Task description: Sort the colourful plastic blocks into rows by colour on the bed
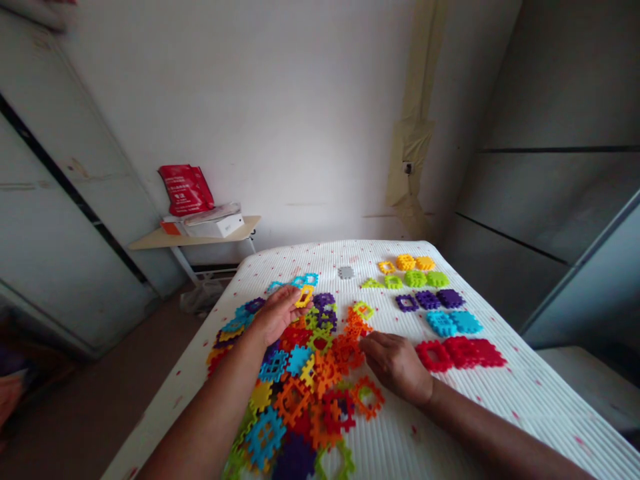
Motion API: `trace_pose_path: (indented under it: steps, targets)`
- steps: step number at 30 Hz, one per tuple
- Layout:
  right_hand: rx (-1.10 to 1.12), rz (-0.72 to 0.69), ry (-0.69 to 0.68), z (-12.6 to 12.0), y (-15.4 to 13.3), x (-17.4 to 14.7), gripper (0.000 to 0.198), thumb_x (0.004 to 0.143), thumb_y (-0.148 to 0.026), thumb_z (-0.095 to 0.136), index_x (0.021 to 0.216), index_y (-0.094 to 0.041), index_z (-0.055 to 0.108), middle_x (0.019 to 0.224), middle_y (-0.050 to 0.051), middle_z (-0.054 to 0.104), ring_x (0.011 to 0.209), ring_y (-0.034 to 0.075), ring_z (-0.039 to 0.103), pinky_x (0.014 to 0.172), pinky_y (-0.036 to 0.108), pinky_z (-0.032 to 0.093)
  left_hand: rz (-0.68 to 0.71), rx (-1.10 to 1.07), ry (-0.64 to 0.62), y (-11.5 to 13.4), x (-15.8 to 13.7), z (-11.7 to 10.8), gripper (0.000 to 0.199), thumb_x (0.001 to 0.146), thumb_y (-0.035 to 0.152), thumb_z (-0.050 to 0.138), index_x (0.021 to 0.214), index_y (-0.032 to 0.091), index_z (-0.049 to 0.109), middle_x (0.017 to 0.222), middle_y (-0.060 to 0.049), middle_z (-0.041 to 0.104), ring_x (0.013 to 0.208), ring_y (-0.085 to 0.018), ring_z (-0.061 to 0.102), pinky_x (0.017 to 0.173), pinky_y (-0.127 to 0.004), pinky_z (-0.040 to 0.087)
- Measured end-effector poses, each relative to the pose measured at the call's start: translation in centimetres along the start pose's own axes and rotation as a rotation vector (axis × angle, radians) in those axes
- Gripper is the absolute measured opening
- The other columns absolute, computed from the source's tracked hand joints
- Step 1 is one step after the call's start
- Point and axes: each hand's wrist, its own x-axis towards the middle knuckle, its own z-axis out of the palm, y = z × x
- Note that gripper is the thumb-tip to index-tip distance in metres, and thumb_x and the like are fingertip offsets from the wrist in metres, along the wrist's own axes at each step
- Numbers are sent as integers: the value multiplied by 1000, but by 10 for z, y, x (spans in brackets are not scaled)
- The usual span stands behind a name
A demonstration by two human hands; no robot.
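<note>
My left hand is closed with a yellow interlocking plastic tile, a small frame with a hole in it, pinched at its fingertips above the far part of the pile. Below it spreads a mixed heap of toothed tiles in orange, blue, purple, green, red and yellow. My right hand is at the right edge of the heap, its curled fingertips beside the orange tiles. Those fingers are bent together; whatever they grip, if anything, is hidden.
Sorted rows run along the right: yellow tiles, green tiles, purple tiles, light blue tiles and red tiles. A grey tile lies near the far edge. Beyond stands a side table with a red bag.
</note>
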Motion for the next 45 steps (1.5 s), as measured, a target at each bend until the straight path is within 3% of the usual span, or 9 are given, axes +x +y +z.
trace_pose_path:
  steps: [5, 10, 16, 20, 23, 27, 33, 38, 45]
  targets:
    - [156, 170, 15, -10, 9, 14, 15, 86, -16, 45, 93, -17, 58, 84, 4, 61, 71, 12, 58, 64, 22, 42, 162, 259, 78, 3, -15, 16, 33, 56, 35, 75, 77, 20, 54, 85, -2, 63, 83, -19, 61, 76, -32, 49]
    - [258, 142, -31, -17, 11, 37, 48, 74, -23, 63, 121, -20, 48, 119, 10, 55, 104, 20, 55, 85, 33, 46, 542, 730, -24, 10, -35, 29, 24, 66, 26, 68, 85, 21, 54, 105, -7, 60, 100, -21, 56, 85, -33, 46]
    - [163, -3, -86, -7, -1, 53, 65, 70, -23, 67, 130, -17, 41, 130, 15, 47, 118, 25, 43, 96, 42, 39, 532, 908, -59, 8, -41, 40, 26, 67, 20, 65, 87, 22, 48, 93, -3, 56, 84, -18, 56, 75, -30, 47]
    - [177, -49, -87, -5, -2, 56, 55, 74, -17, 63, 126, -19, 45, 121, 12, 53, 110, 22, 48, 94, 40, 40, 523, 876, -73, 8, -42, 44, 25, 65, 20, 66, 80, 22, 46, 86, -1, 54, 78, -16, 54, 70, -29, 46]
    - [226, -52, -61, -5, 1, 55, 49, 73, -13, 62, 120, -18, 50, 115, 11, 56, 106, 21, 50, 91, 37, 43, 524, 790, -93, 9, -44, 45, 29, 63, 20, 68, 84, 22, 48, 95, -3, 56, 86, -18, 56, 75, -31, 49]
    - [300, -5, -34, -3, 7, 51, 53, 70, -5, 57, 121, -19, 49, 115, 9, 56, 108, 19, 50, 91, 35, 43, 472, 565, -148, 8, -46, 47, 32, 65, 16, 64, 94, 22, 50, 112, -6, 53, 103, -19, 54, 80, -32, 52]
    - [300, 12, -75, -4, 11, 48, 62, 69, -6, 57, 127, -20, 42, 117, 9, 55, 111, 20, 48, 94, 36, 40, 451, 503, -147, 9, -49, 52, 26, 66, 10, 57, 88, 22, 49, 107, -4, 54, 97, -16, 57, 79, -30, 55]
    - [143, 24, -177, -19, 8, 52, 62, 67, -27, 71, 123, -18, 47, 111, 10, 57, 104, 24, 48, 87, 38, 41, 505, 568, -151, 3, -46, 54, 29, 66, 10, 58, 90, 23, 48, 105, -3, 54, 93, -16, 58, 77, -28, 55]
    - [-205, -85, -270, -9, 0, 59, 22, 82, -25, 56, 101, -14, 58, 89, 8, 61, 87, 22, 50, 73, 34, 40, 469, 529, -102, -8, -45, 69, 28, 70, 11, 50, 95, 23, 46, 98, -4, 57, 89, -17, 61, 77, -32, 54]
